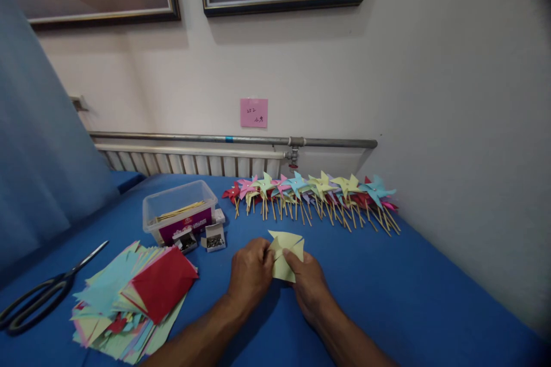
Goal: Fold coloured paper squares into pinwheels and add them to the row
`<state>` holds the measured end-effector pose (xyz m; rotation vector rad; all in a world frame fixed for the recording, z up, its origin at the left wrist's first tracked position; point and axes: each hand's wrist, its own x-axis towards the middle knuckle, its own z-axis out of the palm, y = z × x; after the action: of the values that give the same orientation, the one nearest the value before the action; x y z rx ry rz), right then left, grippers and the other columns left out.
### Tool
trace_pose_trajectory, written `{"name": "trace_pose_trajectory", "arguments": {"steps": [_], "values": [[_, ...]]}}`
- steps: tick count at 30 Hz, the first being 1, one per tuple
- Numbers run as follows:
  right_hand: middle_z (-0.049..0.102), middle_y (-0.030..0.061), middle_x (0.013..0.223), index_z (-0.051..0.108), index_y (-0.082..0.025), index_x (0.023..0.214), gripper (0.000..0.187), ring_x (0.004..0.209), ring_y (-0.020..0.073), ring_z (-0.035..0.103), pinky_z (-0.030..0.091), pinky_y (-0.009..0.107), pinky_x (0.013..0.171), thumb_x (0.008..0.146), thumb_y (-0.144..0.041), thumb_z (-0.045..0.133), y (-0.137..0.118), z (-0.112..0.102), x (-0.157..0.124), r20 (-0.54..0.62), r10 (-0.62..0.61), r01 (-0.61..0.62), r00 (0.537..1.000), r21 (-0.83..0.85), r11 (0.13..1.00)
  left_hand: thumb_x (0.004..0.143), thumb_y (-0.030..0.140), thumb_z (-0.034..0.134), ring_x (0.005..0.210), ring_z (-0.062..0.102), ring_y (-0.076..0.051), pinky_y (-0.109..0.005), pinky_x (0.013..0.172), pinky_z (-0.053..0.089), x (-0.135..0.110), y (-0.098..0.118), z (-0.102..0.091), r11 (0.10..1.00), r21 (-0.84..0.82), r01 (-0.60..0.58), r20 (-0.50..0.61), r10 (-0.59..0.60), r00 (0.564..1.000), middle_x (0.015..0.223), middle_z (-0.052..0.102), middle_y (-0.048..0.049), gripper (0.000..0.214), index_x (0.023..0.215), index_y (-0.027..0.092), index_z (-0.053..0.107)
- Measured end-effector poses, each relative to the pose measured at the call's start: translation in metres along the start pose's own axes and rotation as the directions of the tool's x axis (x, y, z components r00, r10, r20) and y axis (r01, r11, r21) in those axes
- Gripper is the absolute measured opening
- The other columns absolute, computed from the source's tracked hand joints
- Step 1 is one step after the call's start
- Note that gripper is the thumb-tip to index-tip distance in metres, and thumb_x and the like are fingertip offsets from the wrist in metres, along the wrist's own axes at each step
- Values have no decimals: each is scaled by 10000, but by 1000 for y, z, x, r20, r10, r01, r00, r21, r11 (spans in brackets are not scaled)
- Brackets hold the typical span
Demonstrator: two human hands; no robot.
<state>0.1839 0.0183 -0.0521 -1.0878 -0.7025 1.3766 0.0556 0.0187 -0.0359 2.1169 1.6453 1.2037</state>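
Observation:
A pale yellow paper square [284, 266] with slits cut into it is held between both hands above the blue cloth. My left hand [252, 266] is closed on its left edge, fingers curled. From the right, my right hand [309, 278] pinches the sheet, its thumb lying on the paper near the middle and the fingers hidden behind. One upper corner of the sheet points up to the left. Just beyond my left hand stands a small open box of metal pins [214, 238], with a second small box [186, 242] beside it.
Finished paper pinwheels [297, 185] on sticks lie in a row at the back. A clear plastic tub [179, 206] holds wooden sticks. Stacked coloured paper [133, 298] and black-handled scissors [51, 292] lie on the left. A radiator [193, 161] and pipe run along the wall.

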Motion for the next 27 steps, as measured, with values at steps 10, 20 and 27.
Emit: {"name": "trace_pose_trajectory", "arguments": {"steps": [10,20,27], "values": [[772,58,766,679,-170,911,382,684,253,724,537,315,592,611,-381,784,-2,2,-2,-29,17,-16,999,30,999,835,137,551,657,560,-137,-259,632,323,-1,3,-2,999,49,11,-15,-10,1000,714,630,-1,128,730,185,604],[770,55,747,680,-177,884,318,649,234,712,505,280,535,627,-347,757,-2,0,-1,-36,15,-15,999,10,1000,860,138,548,765,602,-174,-314,747,385,-2,4,-6,983,98,-155,38,152,988,772,651,-32,160,757,201,652],[770,60,760,693,-170,919,352,695,251,724,532,303,593,642,-372,771,-1,1,0,0,-1,1,1000,20,1000,895,146,502,802,594,-165,-283,730,437,1,2,-7,975,-110,-192,-17,191,981,832,644,-42,179,866,201,670]]}}
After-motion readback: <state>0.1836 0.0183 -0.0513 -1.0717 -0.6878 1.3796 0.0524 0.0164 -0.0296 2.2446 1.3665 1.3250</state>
